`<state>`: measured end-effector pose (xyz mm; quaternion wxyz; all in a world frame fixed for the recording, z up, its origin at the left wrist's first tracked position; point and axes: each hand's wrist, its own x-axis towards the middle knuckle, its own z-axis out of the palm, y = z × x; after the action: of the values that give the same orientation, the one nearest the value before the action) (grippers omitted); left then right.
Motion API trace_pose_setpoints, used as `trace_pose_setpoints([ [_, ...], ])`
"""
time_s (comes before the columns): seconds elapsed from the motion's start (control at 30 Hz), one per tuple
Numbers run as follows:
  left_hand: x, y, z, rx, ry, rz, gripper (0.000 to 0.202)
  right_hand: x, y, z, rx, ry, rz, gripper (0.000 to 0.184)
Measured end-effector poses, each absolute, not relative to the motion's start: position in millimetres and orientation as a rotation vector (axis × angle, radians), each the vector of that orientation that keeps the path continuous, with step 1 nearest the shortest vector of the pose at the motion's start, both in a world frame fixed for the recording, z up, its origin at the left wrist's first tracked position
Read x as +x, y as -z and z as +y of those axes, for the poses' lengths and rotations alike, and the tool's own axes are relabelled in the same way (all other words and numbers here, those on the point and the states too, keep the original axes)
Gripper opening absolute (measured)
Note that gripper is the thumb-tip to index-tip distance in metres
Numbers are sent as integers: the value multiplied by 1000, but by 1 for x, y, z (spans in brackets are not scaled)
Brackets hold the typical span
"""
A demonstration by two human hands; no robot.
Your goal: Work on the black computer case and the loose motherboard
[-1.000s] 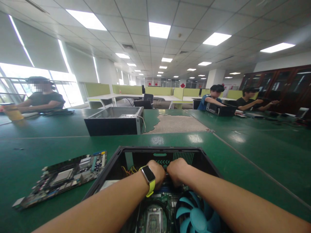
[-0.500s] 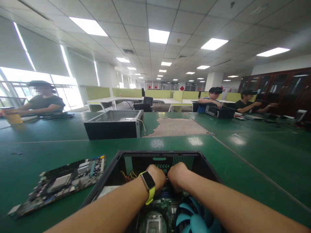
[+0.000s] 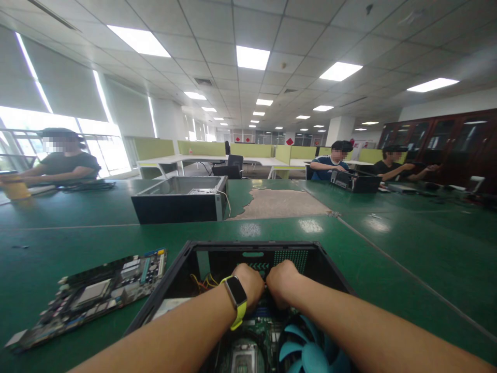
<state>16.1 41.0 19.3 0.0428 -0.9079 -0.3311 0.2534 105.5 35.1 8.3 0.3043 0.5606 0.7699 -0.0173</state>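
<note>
Both of my hands reach down inside an open black computer case (image 3: pixel 182 264) on the table in front of me. My left hand (image 3: pixel 250 286), with a yellow-strapped watch (image 3: pixel 235 294) on the wrist, is closed near the far side of the case. Close beside it, my right hand (image 3: pixel 283 284) is closed too. What the fingers hold is hidden behind the hands. Below them a green motherboard (image 3: pixel 266 329) lies in the case, with a blue fan (image 3: pixel 310 352) at the near right. Yellow and red wires (image 3: pixel 204 282) run left of my left hand.
A loose motherboard (image 3: pixel 93 298) lies left of the case. Farther back stands another open case (image 3: pixel 178 207), near a worn patch (image 3: pixel 285 203) in the green tabletop (image 3: pixel 392 269). Co-workers sit across the table, one handling a black case (image 3: pixel 355 181). A yellow cup (image 3: pixel 17 187) stands far left.
My hands stay almost still inside the case. The whole view has shifted slightly. At the back right, the co-worker at the black case has raised their upper body a little.
</note>
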Motion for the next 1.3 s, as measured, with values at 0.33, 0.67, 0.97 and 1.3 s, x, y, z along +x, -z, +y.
trace_pose_setpoints([
  [0.33,19,-26,34,-2654,-897,-1074,32,106,-3,36,1482,33,2021,44],
  [0.67,18,-27,34,-2663,-868,-1063,28,105,-2,36,1468,21,2017,44],
  [0.97,18,-25,33,-2687,-829,-1049,29,104,-7,34,1469,18,2008,47],
  [1.3,20,-21,34,-2697,-832,-1053,30,104,-6,35,1486,24,2026,48],
])
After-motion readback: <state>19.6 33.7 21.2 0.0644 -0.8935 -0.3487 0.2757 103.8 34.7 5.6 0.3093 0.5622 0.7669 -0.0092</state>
